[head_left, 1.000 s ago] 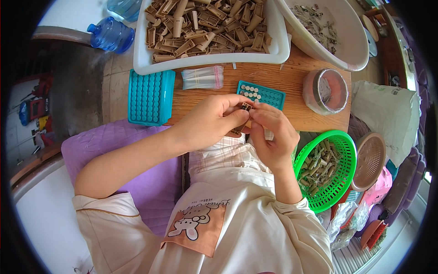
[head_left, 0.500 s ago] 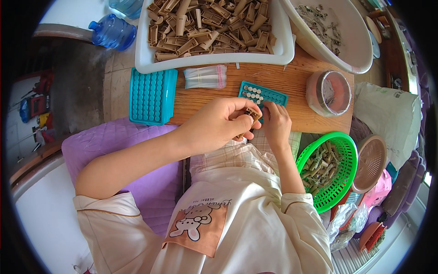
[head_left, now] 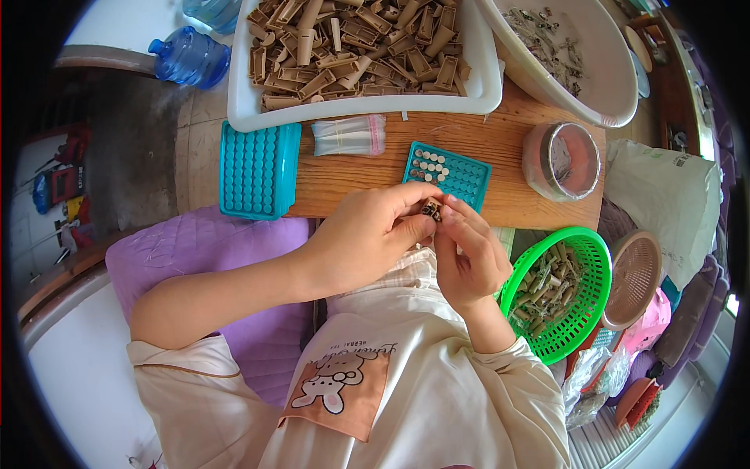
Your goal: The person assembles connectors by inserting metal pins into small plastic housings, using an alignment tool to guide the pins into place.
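My left hand point(head_left: 367, 234) pinches a small brown plastic part point(head_left: 430, 209) with dark pieces at its open end, held up over my lap near the table edge. The fingertips of my right hand point(head_left: 475, 258) are pressed together against that same end; whatever they grip is too small and hidden to name. Just beyond both hands lies a teal tray point(head_left: 469, 178) of round pockets, with several small silvery-white discs, which look like button cells, in its left part.
A stack of teal trays point(head_left: 258, 172) and a bundle of clear plastic sleeves point(head_left: 348, 136) lie left. Behind stand a white bin point(head_left: 367, 107) of brown plastic pieces and a white basin point(head_left: 621, 94). A lined jar point(head_left: 537, 168) and a green basket point(head_left: 600, 289) are on the right.
My right hand has come back from the teal tray to the brown part in my left hand. The left hand has turned the part and lowered slightly toward me.
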Demonstrator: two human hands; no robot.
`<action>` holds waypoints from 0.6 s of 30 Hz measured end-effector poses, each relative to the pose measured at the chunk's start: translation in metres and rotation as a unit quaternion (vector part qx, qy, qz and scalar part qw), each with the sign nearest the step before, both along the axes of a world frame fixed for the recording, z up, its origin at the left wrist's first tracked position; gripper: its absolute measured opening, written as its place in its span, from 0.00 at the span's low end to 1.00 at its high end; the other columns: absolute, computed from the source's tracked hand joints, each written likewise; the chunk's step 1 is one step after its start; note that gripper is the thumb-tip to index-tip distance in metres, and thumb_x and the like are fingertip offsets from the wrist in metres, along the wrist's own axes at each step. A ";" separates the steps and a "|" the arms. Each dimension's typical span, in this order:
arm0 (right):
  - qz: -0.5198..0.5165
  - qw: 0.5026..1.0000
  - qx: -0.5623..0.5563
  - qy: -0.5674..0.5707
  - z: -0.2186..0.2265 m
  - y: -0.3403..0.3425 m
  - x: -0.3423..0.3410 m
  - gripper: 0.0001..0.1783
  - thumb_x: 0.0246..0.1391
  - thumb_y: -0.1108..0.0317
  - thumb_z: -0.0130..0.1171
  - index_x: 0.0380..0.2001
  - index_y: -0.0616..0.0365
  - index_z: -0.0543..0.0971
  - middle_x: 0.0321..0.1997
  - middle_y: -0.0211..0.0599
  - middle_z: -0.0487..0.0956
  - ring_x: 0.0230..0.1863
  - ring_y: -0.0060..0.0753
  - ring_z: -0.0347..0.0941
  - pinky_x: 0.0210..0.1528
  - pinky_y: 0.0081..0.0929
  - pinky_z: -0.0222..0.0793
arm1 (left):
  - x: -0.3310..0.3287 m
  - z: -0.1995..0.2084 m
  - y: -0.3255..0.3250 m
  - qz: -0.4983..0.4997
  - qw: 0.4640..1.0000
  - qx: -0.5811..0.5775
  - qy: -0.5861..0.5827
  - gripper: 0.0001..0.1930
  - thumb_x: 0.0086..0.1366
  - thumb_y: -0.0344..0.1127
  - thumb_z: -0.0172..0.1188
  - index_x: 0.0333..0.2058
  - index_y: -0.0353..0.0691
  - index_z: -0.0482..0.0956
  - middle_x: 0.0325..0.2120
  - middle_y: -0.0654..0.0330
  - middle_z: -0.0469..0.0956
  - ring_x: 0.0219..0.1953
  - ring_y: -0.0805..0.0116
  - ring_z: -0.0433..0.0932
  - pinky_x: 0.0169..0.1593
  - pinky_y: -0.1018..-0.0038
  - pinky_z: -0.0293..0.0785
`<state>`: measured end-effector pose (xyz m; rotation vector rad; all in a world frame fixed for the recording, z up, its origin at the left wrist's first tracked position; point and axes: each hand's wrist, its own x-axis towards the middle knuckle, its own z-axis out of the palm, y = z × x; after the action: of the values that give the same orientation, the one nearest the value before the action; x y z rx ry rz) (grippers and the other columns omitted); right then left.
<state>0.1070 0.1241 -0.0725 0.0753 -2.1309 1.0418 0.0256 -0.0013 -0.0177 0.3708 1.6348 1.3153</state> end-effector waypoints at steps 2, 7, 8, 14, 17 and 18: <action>0.031 0.999 0.032 -0.028 0.006 0.004 -0.003 0.14 0.33 0.86 0.58 0.29 0.65 0.72 0.28 0.40 0.77 0.34 0.37 0.75 0.34 0.25 0.72 | -0.001 -0.002 0.000 0.003 1.000 -0.011 0.019 0.13 0.60 0.26 0.44 0.44 0.30 0.65 0.31 0.60 0.73 0.31 0.79 0.72 0.37 0.82 0.70; 0.014 0.985 -0.101 -0.136 -0.016 0.023 0.008 0.15 0.39 0.80 0.57 0.35 0.63 0.72 0.34 0.45 0.75 0.36 0.38 0.73 0.36 0.24 0.70 | -0.009 0.002 -0.001 0.048 0.997 0.016 -0.054 0.12 0.60 0.27 0.43 0.42 0.32 0.66 0.32 0.60 0.72 0.31 0.79 0.72 0.37 0.82 0.70; 0.015 0.986 -0.101 -0.135 -0.026 0.029 0.009 0.15 0.39 0.80 0.57 0.35 0.63 0.72 0.34 0.45 0.75 0.36 0.38 0.73 0.36 0.24 0.70 | -0.011 0.007 0.000 0.049 0.998 0.022 -0.042 0.11 0.59 0.27 0.42 0.41 0.32 0.66 0.32 0.60 0.72 0.31 0.79 0.71 0.37 0.82 0.71; -0.052 0.948 0.063 -0.306 -0.081 0.030 0.017 0.14 0.40 0.75 0.57 0.35 0.60 0.72 0.30 0.40 0.75 0.31 0.40 0.71 0.30 0.31 0.67 | -0.018 0.016 0.001 0.062 0.996 0.042 -0.055 0.11 0.59 0.26 0.41 0.40 0.33 0.67 0.32 0.59 0.72 0.32 0.78 0.72 0.38 0.81 0.71; -0.043 0.939 0.098 -0.327 -0.091 0.030 0.018 0.12 0.41 0.75 0.55 0.33 0.58 0.73 0.28 0.39 0.74 0.29 0.40 0.70 0.29 0.31 0.67 | -0.017 0.010 -0.001 0.040 0.997 0.051 -0.046 0.11 0.59 0.27 0.41 0.41 0.33 0.66 0.33 0.58 0.72 0.33 0.78 0.72 0.39 0.81 0.71; -0.041 0.933 0.102 -0.343 -0.091 0.030 0.017 0.11 0.41 0.75 0.54 0.33 0.57 0.73 0.27 0.39 0.74 0.29 0.40 0.70 0.29 0.32 0.66 | -0.016 0.008 -0.002 0.040 0.997 0.052 -0.046 0.11 0.59 0.27 0.41 0.41 0.33 0.66 0.33 0.58 0.72 0.33 0.78 0.72 0.39 0.81 0.71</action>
<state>0.1245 0.1541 -0.1638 -0.3259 -2.8386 0.8676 0.0095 -0.0031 -0.0099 0.3056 1.5222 1.4600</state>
